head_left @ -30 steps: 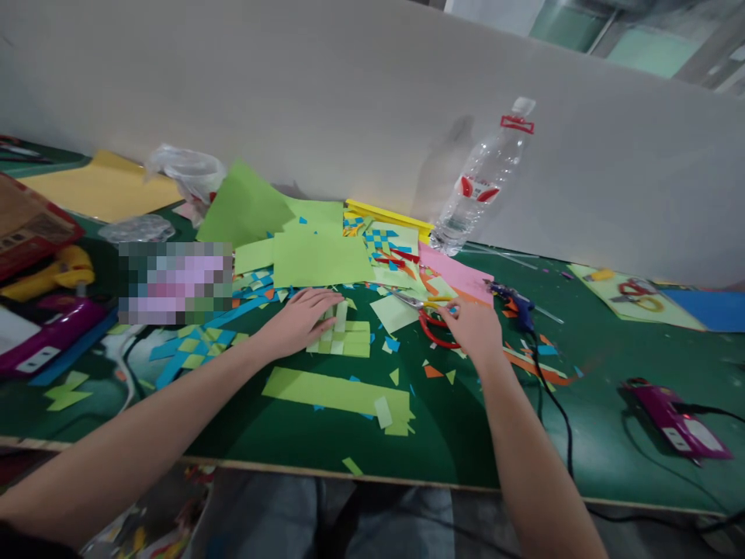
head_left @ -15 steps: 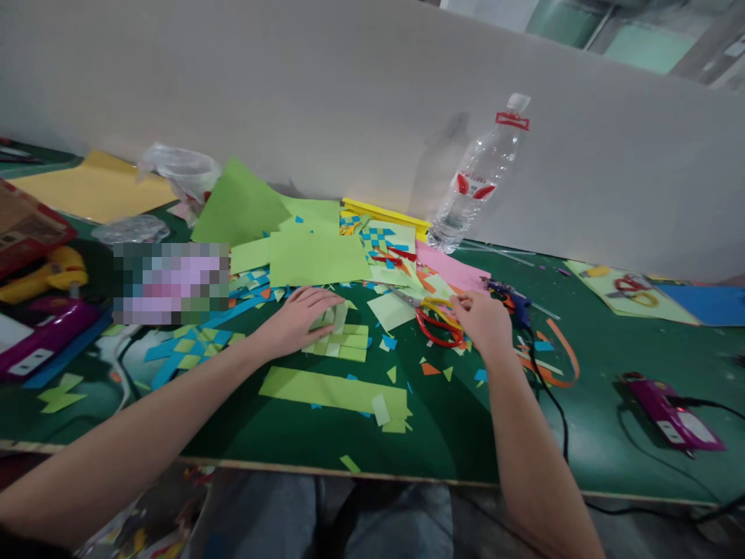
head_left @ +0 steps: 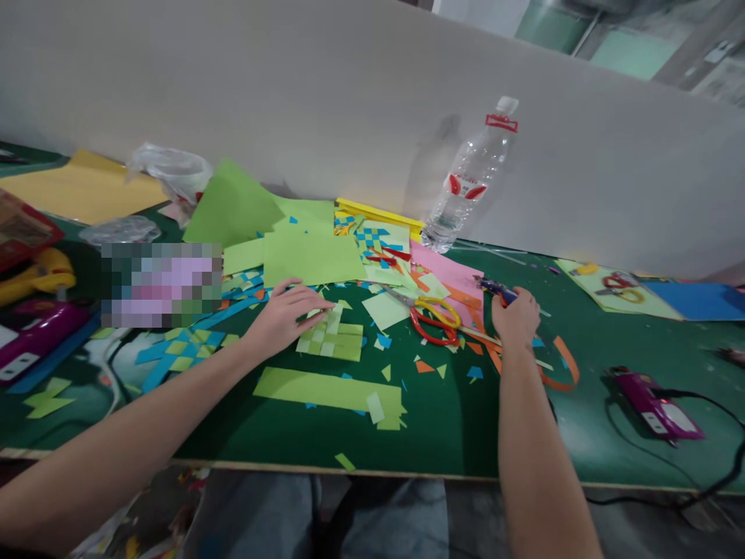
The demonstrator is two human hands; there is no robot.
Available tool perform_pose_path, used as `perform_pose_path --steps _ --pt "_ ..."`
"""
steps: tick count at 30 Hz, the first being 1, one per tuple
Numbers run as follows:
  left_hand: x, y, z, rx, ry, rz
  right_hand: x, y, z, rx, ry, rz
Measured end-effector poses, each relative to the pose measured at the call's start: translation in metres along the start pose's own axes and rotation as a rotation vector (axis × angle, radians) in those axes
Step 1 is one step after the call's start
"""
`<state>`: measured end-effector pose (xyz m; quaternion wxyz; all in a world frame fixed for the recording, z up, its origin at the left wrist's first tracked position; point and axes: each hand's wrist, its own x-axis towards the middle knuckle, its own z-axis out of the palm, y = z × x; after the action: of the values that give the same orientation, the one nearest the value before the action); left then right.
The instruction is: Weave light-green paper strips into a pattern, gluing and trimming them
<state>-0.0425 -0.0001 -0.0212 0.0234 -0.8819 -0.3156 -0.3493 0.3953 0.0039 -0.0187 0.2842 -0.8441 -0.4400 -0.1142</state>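
Note:
My left hand (head_left: 289, 317) rests with its fingers stretched out over the upper left of a woven piece of pale and bright green paper strips (head_left: 343, 343). My right hand (head_left: 517, 318) is closed round a dark blue glue gun (head_left: 501, 293), whose tip points to the left. Left of that hand lie scissors with red and yellow handles (head_left: 434, 320). In front of the woven piece is a long light green paper strip (head_left: 326, 388) with a small pale scrap on it.
A clear plastic bottle (head_left: 469, 182) leans by the grey partition. Green paper sheets (head_left: 314, 260) lie behind my left hand. Blue and green woven strips (head_left: 186, 349) are at left, with purple power strips (head_left: 655, 407) at right. Paper scraps cover the middle.
My right hand has moved right, from beside the scissors to the glue gun, and closed on it. My left hand has drawn slightly back, showing more of the woven paper.

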Motion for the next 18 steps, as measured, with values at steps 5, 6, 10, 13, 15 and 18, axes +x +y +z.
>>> perform_pose_path --steps 5,6,10,13,15,18 --pt "0.001 0.002 -0.002 0.045 0.070 0.031 -0.004 0.007 0.011 -0.187 -0.029 0.070" --pt "0.001 0.002 -0.002 0.053 0.084 0.033 -0.004 0.008 0.013 -0.219 -0.046 0.085" --pt "0.002 0.005 -0.005 0.051 0.120 0.055 -0.003 0.011 0.016 -0.291 -0.067 0.125" --pt "0.002 0.008 -0.006 0.011 0.089 0.073 -0.002 0.010 0.016 -0.306 -0.053 0.136" --pt "0.002 0.009 -0.008 -0.023 0.051 0.085 -0.001 0.010 0.015 -0.310 -0.060 0.155" --pt "0.002 0.009 -0.010 -0.065 0.005 0.091 0.001 0.010 0.016 -0.311 -0.067 0.184"
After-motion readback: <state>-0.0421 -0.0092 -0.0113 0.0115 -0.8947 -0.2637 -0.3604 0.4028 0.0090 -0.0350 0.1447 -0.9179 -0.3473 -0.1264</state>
